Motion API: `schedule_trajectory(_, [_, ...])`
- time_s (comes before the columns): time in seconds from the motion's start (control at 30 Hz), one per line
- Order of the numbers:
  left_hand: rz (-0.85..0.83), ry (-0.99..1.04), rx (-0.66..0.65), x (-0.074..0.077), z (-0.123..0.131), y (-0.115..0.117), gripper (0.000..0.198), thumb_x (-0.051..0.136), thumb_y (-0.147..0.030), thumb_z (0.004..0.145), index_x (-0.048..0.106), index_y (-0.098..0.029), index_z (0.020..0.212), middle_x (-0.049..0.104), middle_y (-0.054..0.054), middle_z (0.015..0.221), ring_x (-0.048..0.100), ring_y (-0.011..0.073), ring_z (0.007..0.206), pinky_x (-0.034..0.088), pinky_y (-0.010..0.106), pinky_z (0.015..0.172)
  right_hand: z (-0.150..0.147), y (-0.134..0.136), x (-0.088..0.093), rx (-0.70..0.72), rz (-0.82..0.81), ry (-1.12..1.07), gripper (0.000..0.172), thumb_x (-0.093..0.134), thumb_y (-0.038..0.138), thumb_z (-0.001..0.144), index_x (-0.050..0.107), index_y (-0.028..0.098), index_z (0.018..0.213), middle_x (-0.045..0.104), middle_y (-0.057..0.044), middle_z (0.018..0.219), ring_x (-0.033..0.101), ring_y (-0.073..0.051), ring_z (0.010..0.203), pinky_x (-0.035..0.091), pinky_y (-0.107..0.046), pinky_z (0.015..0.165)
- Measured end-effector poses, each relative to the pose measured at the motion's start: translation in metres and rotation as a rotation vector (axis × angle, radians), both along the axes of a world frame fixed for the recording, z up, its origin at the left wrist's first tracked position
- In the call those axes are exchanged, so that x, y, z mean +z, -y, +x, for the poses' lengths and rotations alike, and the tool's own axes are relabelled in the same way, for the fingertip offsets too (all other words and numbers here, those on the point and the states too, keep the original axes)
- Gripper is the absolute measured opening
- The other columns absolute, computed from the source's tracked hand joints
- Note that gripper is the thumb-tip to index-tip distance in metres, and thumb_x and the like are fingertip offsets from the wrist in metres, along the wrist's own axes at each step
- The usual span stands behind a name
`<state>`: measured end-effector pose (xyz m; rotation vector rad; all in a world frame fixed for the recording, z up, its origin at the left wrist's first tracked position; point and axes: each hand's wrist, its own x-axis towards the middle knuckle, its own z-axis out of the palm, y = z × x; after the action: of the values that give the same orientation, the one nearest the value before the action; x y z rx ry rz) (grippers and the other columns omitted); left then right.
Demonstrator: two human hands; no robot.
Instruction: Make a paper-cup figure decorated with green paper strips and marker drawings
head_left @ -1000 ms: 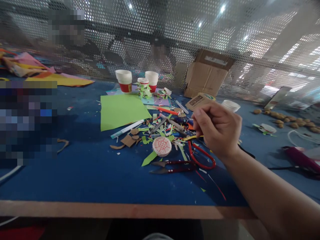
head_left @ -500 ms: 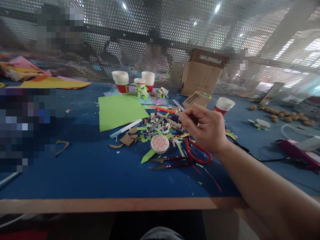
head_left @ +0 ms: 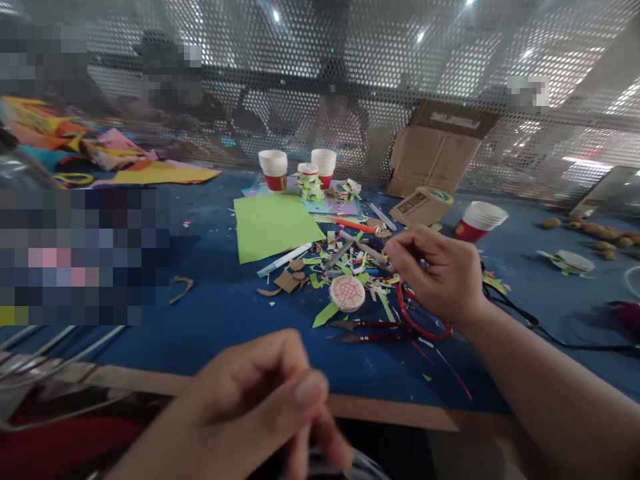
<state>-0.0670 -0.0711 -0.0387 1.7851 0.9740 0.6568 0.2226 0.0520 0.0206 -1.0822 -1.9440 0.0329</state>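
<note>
Over the right part of the scrap pile, my right hand is closed in a pinch, and what its fingertips hold, if anything, is hidden. My left hand is in front of the table's near edge, slightly blurred, its fingers curled and thumb against them; nothing can be made out in it. A round white paper piece with red lines lies beside a green paper leaf. Just below are dark thread snips and red-handled scissors. Markers and paper scraps lie around.
Green paper lies behind the scraps. Stacked cups stand at the back, more cups at right. A cardboard box leans on the mesh. A black cable crosses the right side. A pixelated area covers the left.
My left hand has come into view at the bottom. The view has turned left, so the table's things appear farther right. My right hand keeps its pinched shape over the pile.
</note>
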Motion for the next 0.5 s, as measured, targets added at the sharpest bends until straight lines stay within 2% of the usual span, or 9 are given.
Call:
schedule_trajectory(0.1, [-0.205,0.141,0.070,0.053,0.044,-0.047,0.043,0.042,-0.048,0.105,0.061,-0.025,0.074,0.073,0.004,0.075,0.070,0.0190,0.073,0.055,0.034,0.068,-0.005,0.008,0.001,0.047,0.042,0.019,0.015,0.061,0.024,0.097,0.066,0.024,0.083,0.068,0.002,0.067,0.059,-0.012,0.055,0.044,-0.026,0.056])
schedule_trajectory(0.17, [-0.053,0.060,0.047,0.072,0.063,-0.076,0.038,0.050,-0.047,0.101,0.060,-0.024,0.072,0.071,0.003,0.076,0.068,0.0188,0.075,0.053,0.034,0.070,-0.006,0.012,0.001,0.085,0.068,0.055,0.011,0.062,0.024,0.097,0.066,0.024,0.087,0.070,0.000,0.072,0.063,-0.013,0.059,0.047,-0.027,0.060])
schedule_trajectory(0.23, [0.167,-0.115,0.125,0.077,0.069,-0.100,0.022,0.064,-0.046,0.091,0.061,-0.025,0.087,0.071,0.003,0.088,0.066,0.0205,0.080,0.052,0.035,0.072,-0.006,0.011,0.001,0.109,0.071,0.088,0.009,0.062,0.023,0.096,0.066,0.024,0.089,0.072,-0.001,0.077,0.065,-0.014,0.063,0.048,-0.027,0.062])
schedule_trajectory(0.27, [0.253,-0.210,0.117,0.075,0.069,-0.109,0.030,0.073,-0.046,0.084,0.059,-0.025,0.100,0.071,0.005,0.099,0.066,0.0232,0.089,0.052,0.038,0.077,-0.005,0.009,0.001,0.112,0.061,0.098,0.008,0.061,0.023,0.097,0.066,0.024,0.090,0.073,-0.001,0.078,0.066,-0.015,0.064,0.049,-0.027,0.062])
schedule_trajectory(0.33, [0.382,-0.362,0.077,0.069,0.067,-0.124,0.054,0.082,-0.049,0.074,0.054,-0.023,0.113,0.068,0.009,0.115,0.064,0.0290,0.103,0.052,0.044,0.086,-0.001,0.004,0.000,0.102,0.029,0.100,0.009,0.060,0.022,0.097,0.066,0.024,0.091,0.072,-0.001,0.077,0.067,-0.015,0.065,0.049,-0.027,0.064])
schedule_trajectory(0.4, [0.480,-0.489,0.025,0.062,0.067,-0.132,0.059,0.081,-0.048,0.072,0.051,-0.021,0.116,0.066,0.012,0.120,0.060,0.0346,0.112,0.049,0.050,0.094,0.002,-0.002,0.000,0.086,0.006,0.095,0.010,0.060,0.022,0.097,0.066,0.023,0.090,0.071,0.000,0.074,0.066,-0.014,0.064,0.048,-0.027,0.063])
schedule_trajectory(0.5, [0.513,-0.576,-0.023,0.057,0.069,-0.137,0.048,0.075,-0.042,0.076,0.051,-0.020,0.112,0.067,0.013,0.116,0.060,0.0366,0.111,0.048,0.053,0.094,0.006,-0.008,-0.001,0.076,0.000,0.098,0.010,0.060,0.021,0.097,0.067,0.022,0.089,0.070,0.001,0.072,0.064,-0.013,0.062,0.047,-0.026,0.061])
